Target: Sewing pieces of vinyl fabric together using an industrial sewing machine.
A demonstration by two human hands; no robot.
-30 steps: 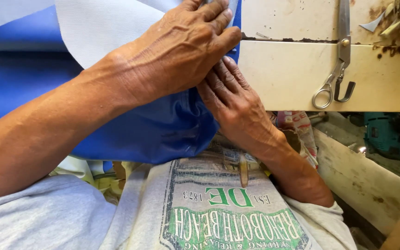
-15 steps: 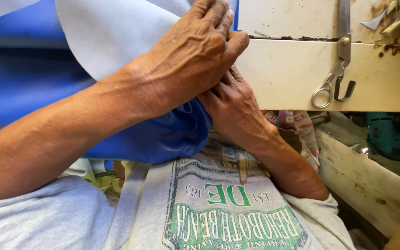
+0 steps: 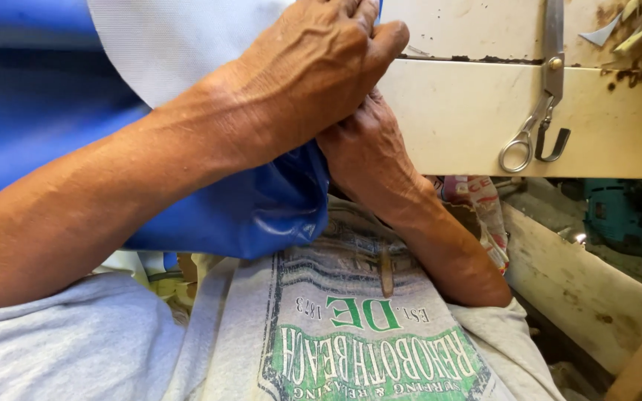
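Observation:
A blue sheet with a white underside [image 3: 261,208] is folded over in front of my chest. My left hand [image 3: 313,74] lies on the white side at the top, its fingers curled over the sheet's right edge against the cream workbench front [image 3: 455,119]. My right hand [image 3: 369,152] comes up from below, pressed to the same edge just under the left hand. Its fingers are hidden behind my left hand.
A pair of scissors [image 3: 540,111] and a dark hook [image 3: 555,145] hang on the bench front to the right. Below are a teal machine [image 3: 626,215] and a cream wooden plank [image 3: 581,289]. My grey printed shirt [image 3: 351,334] fills the bottom.
My left hand has slid down and right over my right hand's fingers, which showed before and are now covered. More of the white underside is turned up.

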